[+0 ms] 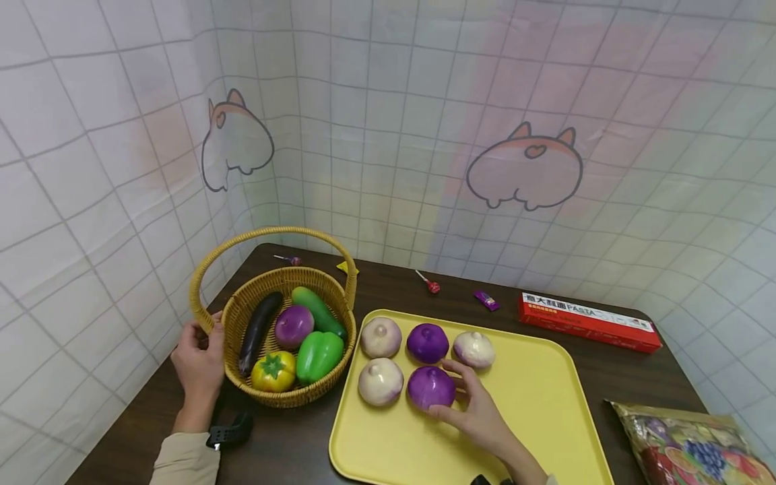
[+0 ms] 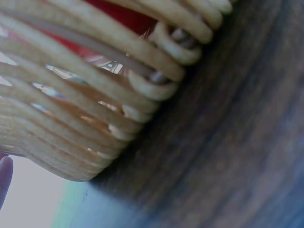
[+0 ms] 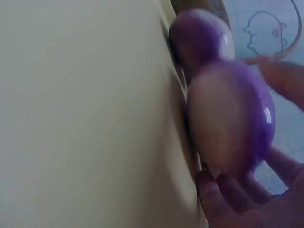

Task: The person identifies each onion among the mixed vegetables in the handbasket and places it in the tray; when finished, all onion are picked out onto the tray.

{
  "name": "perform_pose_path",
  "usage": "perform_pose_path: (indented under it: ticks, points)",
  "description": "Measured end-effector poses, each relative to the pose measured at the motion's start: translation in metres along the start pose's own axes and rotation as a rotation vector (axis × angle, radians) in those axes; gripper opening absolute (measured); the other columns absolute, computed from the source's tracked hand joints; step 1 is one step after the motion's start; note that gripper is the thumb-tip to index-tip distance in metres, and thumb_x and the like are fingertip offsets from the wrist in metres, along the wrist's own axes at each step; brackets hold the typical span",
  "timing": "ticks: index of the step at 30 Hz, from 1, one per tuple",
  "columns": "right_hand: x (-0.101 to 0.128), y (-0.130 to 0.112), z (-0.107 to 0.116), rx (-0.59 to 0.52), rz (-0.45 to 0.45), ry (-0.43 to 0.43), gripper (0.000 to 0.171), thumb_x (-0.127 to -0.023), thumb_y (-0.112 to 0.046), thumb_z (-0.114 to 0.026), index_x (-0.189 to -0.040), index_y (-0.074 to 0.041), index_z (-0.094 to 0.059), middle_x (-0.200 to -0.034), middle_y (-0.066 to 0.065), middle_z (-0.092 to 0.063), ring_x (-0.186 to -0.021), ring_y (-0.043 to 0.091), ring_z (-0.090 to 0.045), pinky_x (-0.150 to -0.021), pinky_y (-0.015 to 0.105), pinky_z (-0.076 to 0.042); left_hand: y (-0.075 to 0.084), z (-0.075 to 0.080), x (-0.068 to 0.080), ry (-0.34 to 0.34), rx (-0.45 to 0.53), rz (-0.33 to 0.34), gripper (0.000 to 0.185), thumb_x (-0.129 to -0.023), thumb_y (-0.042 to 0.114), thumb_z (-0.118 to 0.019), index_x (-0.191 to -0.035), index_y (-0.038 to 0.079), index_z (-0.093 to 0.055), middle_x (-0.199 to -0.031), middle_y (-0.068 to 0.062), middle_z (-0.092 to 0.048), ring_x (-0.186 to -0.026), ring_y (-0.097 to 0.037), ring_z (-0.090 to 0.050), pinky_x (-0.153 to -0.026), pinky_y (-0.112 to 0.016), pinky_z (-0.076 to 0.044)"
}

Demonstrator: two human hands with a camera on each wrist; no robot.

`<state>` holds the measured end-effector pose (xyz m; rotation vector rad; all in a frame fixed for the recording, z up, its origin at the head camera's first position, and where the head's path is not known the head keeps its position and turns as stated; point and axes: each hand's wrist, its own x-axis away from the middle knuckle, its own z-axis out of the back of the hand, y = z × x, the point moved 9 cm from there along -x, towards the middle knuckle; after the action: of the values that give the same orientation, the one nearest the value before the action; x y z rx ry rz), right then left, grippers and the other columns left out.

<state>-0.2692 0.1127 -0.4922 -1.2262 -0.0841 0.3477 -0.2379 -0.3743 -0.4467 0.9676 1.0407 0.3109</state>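
Fingers of right hand [image 1: 479,411] curl round purple onion [image 1: 431,387] on yellow tray [image 1: 545,404]; left hand [image 1: 199,364] grips basket [image 1: 291,397] rim.

The head view looks forward and down from above the dark bench [image 1: 394,283], taking in the wicker basket [image 1: 285,397], the yellow tray [image 1: 533,404] and the tiled wall behind. The left wrist view sits very close to the basket's woven wall [image 2: 80,109], low at bench level and blurred. The right wrist view is pressed near the tray's surface [image 3: 85,118], facing a purple onion [image 3: 232,118] which the head view also shows.
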Motion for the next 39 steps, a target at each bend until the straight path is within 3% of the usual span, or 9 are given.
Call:
perform_pose_path:
  ticks: [7, 11, 14, 16, 22, 29, 39]
  points:
    - [-0.006, -0.021, 0.027, 0.045, 0.027, 0.086, 0.058, -0.087, -0.013, -0.073, -0.138, -0.004, -0.048, -0.139, 0.018, -0.048, -0.121, 0.041, -0.05, -0.097, 0.05, -0.045, 0.002, 0.0, -0.001, 0.008, 0.004, -0.022, 0.023, -0.09, 0.016, -0.065, -0.103, -0.003, -0.069, -0.079, 0.04, -0.054, -0.067, 0.013, -0.051, -0.061, -0.007, -0.037]
    - [-0.015, -0.052, 0.024, 0.047, 0.083, 0.116, 0.047, -0.089, -0.011, -0.071, -0.132, -0.005, -0.054, -0.135, 0.018, -0.053, -0.118, 0.041, -0.054, -0.096, 0.052, -0.046, 0.002, 0.001, -0.003, 0.011, 0.009, -0.024, 0.024, -0.09, 0.017, -0.065, -0.103, -0.002, -0.07, -0.081, 0.027, -0.064, -0.067, 0.012, -0.052, -0.061, -0.007, -0.038]
    - [-0.025, -0.081, 0.005, 0.003, 0.142, 0.091, 0.041, -0.089, -0.009, -0.07, -0.127, -0.004, -0.057, -0.129, 0.017, -0.057, -0.115, 0.039, -0.057, -0.095, 0.051, -0.047, 0.002, 0.002, -0.004, 0.013, 0.007, -0.025, 0.023, -0.09, 0.017, -0.064, -0.102, -0.002, -0.07, -0.083, 0.01, -0.072, -0.066, 0.012, -0.052, -0.06, -0.007, -0.038]
    - [-0.032, -0.098, -0.013, -0.021, 0.173, 0.068, 0.038, -0.089, -0.009, -0.07, -0.125, -0.004, -0.059, -0.126, 0.014, -0.06, -0.113, 0.036, -0.059, -0.095, 0.05, -0.047, 0.002, 0.002, -0.005, 0.014, 0.009, -0.028, 0.023, -0.089, 0.016, -0.064, -0.101, -0.002, -0.07, -0.082, 0.008, -0.072, -0.066, 0.012, -0.052, -0.059, -0.007, -0.038]
    - [-0.066, -0.137, -0.079, -0.044, 0.252, -0.034, 0.038, -0.089, -0.009, -0.07, -0.125, -0.006, -0.061, -0.125, 0.008, -0.061, -0.113, 0.031, -0.058, -0.095, 0.047, -0.049, 0.003, 0.003, -0.007, 0.019, 0.016, -0.031, 0.019, -0.088, 0.014, -0.067, -0.1, -0.001, -0.071, -0.079, 0.037, -0.057, -0.064, 0.013, -0.051, -0.058, -0.007, -0.037]
    - [-0.106, -0.146, -0.139, -0.011, 0.202, -0.148, 0.043, -0.09, -0.016, -0.069, -0.131, -0.01, -0.057, -0.127, 0.01, -0.055, -0.116, 0.033, -0.055, -0.095, 0.041, -0.049, -0.004, -0.001, -0.002, -0.002, 0.05, 0.034, 0.021, -0.089, 0.016, -0.069, -0.102, -0.001, -0.07, -0.082, 0.037, -0.058, -0.062, 0.012, -0.053, -0.056, -0.007, -0.04]
    - [-0.14, -0.149, -0.185, 0.162, 0.12, -0.18, 0.055, -0.086, -0.033, -0.074, -0.135, -0.015, -0.055, -0.137, 0.006, -0.049, -0.121, 0.03, -0.052, -0.095, 0.036, -0.046, -0.01, -0.006, 0.001, -0.039, 0.098, 0.087, 0.023, -0.09, 0.014, -0.068, -0.108, -0.001, -0.071, -0.085, 0.031, -0.06, -0.067, 0.008, -0.054, -0.06, -0.008, -0.04]
